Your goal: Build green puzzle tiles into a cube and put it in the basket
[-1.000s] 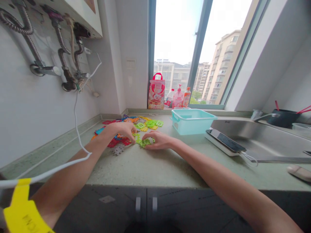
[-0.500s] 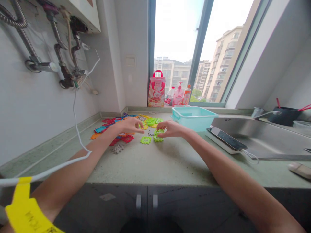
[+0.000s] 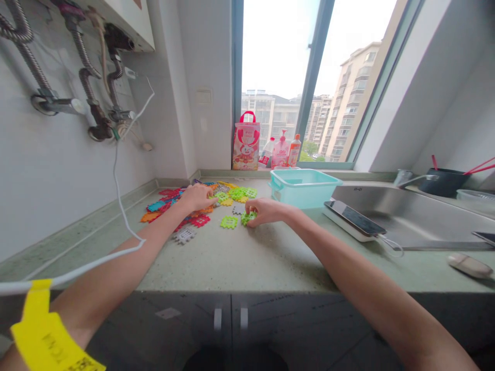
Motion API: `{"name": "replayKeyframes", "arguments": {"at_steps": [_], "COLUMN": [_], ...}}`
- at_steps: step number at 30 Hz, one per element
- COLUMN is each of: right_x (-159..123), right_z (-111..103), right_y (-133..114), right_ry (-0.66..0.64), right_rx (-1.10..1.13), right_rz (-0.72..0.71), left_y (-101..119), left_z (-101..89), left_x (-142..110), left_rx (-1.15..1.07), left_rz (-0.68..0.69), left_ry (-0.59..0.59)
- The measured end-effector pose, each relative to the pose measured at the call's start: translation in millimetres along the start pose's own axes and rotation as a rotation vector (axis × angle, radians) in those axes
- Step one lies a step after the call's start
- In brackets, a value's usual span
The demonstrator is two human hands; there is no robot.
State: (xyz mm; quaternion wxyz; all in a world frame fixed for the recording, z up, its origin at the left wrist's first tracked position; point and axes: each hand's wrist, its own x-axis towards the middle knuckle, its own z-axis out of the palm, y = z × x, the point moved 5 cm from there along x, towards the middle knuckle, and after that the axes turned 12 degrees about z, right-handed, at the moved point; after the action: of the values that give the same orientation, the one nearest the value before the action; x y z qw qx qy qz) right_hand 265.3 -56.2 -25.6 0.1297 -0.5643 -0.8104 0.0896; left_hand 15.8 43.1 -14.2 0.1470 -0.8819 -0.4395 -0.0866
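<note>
My right hand (image 3: 266,211) is closed in a pinch on a bright green interlocking plastic tile (image 3: 247,219) at the counter's middle. Just left of that tile, another green tile (image 3: 229,222) lies flat, with a grey tile (image 3: 238,209) behind them. My left hand (image 3: 198,197) reaches over the pile, its fingers curled at the edge of a light green tile (image 3: 221,197); the fingertips are partly hidden. Under and around this hand spread red tiles (image 3: 200,220), blue tiles (image 3: 157,206) and orange tiles (image 3: 150,217). A grey tile (image 3: 184,235) lies nearest the front.
A turquoise plastic tub (image 3: 305,190) stands right of the tiles. Beside the steel sink (image 3: 386,206) a phone (image 3: 355,218) rests on a white box with a cable. A white cable (image 3: 122,206) crosses over my left forearm. Bottles (image 3: 280,152) and a pink bag (image 3: 246,147) line the windowsill.
My right hand has come down and closed on a green tile. The left hand has moved slightly left and its fingers have curled in at a light green tile. The view has shifted slightly.
</note>
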Motion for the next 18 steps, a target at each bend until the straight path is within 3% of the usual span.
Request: {"name": "replayKeyframes", "arguments": {"at_steps": [7, 11, 18], "right_x": [-2.2, 1.9, 1.5], "right_z": [4.6, 24.4, 25.0], "right_y": [-30.2, -48.0, -50.8], "right_ry": [0.239, 0.191, 0.155], "right_rx": [0.090, 0.021, -0.008], "right_rz": [-0.184, -0.244, -0.245], "left_y": [-7.6, -8.9, 0.8], "left_z": [3.0, 1.7, -13.5], "left_x": [2.6, 1.5, -0.6], "left_rx": [-0.040, -0.073, -0.101], "left_rz": [0.005, 0.002, 0.093], "left_ry": [-0.035, -0.035, 0.241]}}
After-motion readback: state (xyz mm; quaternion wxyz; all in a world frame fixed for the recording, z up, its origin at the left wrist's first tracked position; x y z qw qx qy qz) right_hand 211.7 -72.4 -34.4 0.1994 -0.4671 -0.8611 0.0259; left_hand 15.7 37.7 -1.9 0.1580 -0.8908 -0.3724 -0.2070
